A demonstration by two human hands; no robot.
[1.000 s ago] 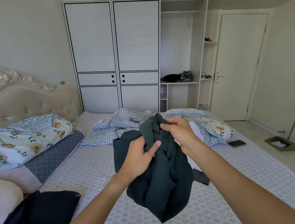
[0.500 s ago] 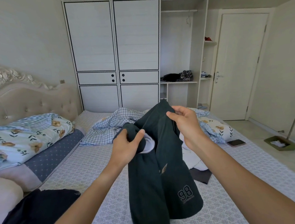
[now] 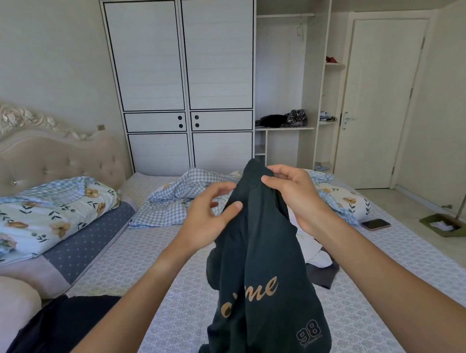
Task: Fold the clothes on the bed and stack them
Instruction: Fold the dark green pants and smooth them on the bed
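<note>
Dark green shirt (image 3: 263,260) held up over the bed (image 3: 164,315).
Soft, creased knit with tan script; right hand (image 3: 292,196) pinches its top edge, left hand (image 3: 207,220) loosely spread, thumb touching cloth.

White wardrobe (image 3: 185,82) with black-edged doors against the far wall, open shelves on its right side. Closed cream door (image 3: 382,103) right of that. Tufted headboard (image 3: 49,160) with carved trim at left. Floral quilt (image 3: 42,216) bunched below it, above a pale pillow (image 3: 8,311). Dark phone (image 3: 375,224) lying near the mattress's right edge. Green dustpan (image 3: 445,226) on the floor, long handle leaning toward the wall.
</note>
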